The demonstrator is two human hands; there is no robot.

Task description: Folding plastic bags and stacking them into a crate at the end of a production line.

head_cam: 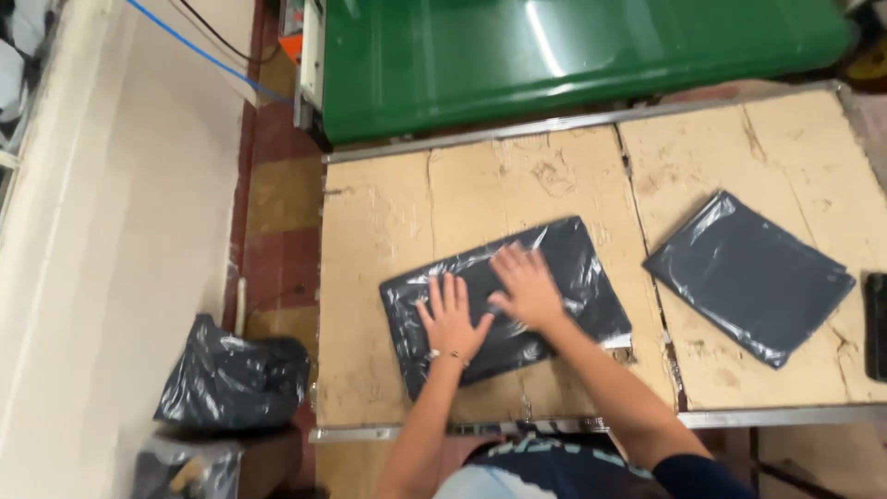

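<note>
A dark grey plastic-wrapped flat packet (564, 254) lies tilted on the worn wooden table (388, 212). Both my hands press flat on it. My left hand (453, 319) rests with fingers spread on the packet's lower left part. My right hand (527, 286) lies palm down on its middle, fingers pointing up and left. A thin bracelet circles my left wrist. A second dark plastic-wrapped packet (748, 275) lies apart at the right side of the table.
A green machine housing (573, 51) stands beyond the table's far edge. A black object (877, 325) sits at the table's right edge. On the floor at left are a dark plastic bag (231, 383), a blue cable (199, 51) and a pale wall.
</note>
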